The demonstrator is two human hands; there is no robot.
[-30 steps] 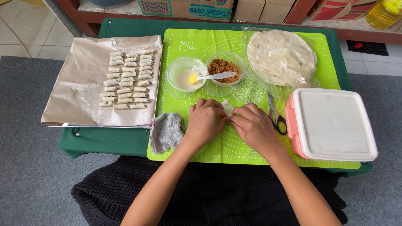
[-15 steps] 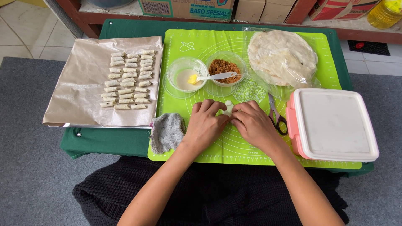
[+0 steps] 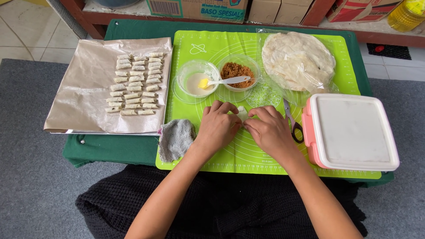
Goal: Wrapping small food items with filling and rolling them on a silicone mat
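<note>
Green matting (image 3: 230, 155) covers the low worktop, where the left hand (image 3: 218, 126) and right hand (image 3: 268, 130) pinch a small pale wrapper roll (image 3: 241, 112) between their fingertips. It looks thin, soft and tearable, best held lightly at both ends

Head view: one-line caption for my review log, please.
Both hands, left hand and right hand, pinch a small pale wrapper on a green mat, beside a tray of finished rolls.

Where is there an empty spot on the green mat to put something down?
The green mat is bare at its top left, above the pale bowl, and along its near edge below both hands. The middle is crowded: bowls, the wrapper stack, scissors and the pink box.
</note>
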